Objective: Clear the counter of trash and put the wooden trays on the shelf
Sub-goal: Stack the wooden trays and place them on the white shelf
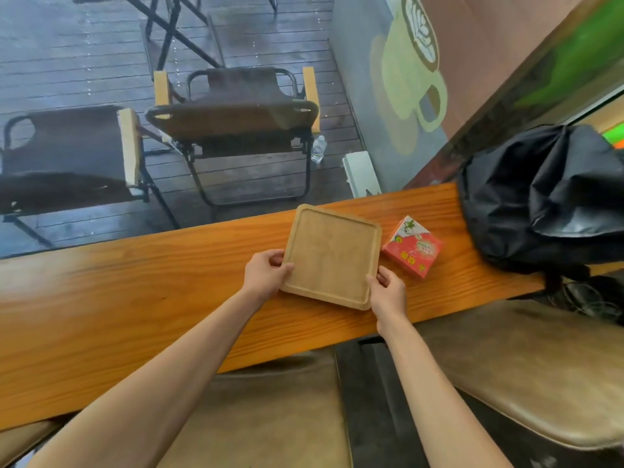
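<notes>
Wooden tray (332, 255) between both hands' fingers (277, 261) (edge-held)

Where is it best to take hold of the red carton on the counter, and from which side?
Grip the red carton across its two long side faces, coming from above. It lies flat on the counter, apart from the wooden tray, so fingers can reach both sides.

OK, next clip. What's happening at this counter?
A person holds a square wooden tray over the orange wooden counter, the left hand gripping its left edge and the right hand its near right corner. The tray is empty. A red carton lies just right of it, and a black backpack sits further right.
</notes>
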